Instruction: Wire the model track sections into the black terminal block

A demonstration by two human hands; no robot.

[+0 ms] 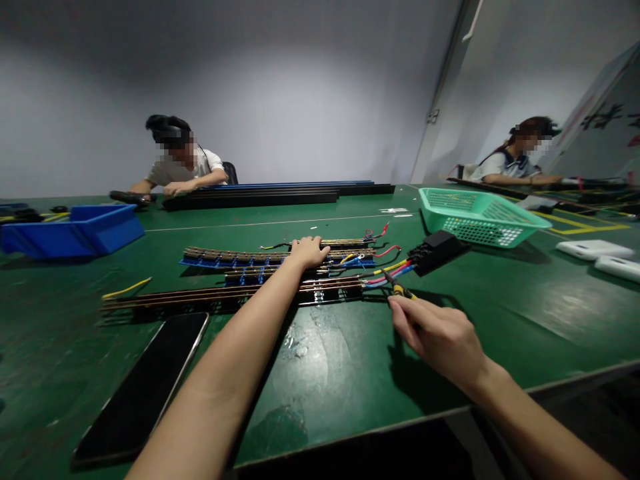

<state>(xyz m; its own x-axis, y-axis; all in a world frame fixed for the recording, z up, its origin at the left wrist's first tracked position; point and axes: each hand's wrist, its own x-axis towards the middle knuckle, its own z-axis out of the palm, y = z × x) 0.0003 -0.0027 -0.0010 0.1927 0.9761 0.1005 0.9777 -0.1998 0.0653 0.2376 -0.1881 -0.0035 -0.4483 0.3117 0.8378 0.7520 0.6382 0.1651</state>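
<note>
My left hand (309,253) lies across the far rows of copper-lined track strips, fingers apart and partly hidden behind the strips. Below it, a blue-based strip (215,256) and a longer black strip (165,300) with copper rails lie side by side. Yellow, red and blue wires run from the black strip's right end to a black connector block (435,252). My right hand (440,333) is closed around small pliers (398,289) with yellow-and-black handles. Their dark tip is close to the wires; whether it touches them I cannot tell.
A smartphone (145,387) lies at front left, a blue bin (75,233) behind it. A green basket (480,217) and white devices (595,249) are on the right. Two people work across the table (320,360), one beside long dark bars (260,197).
</note>
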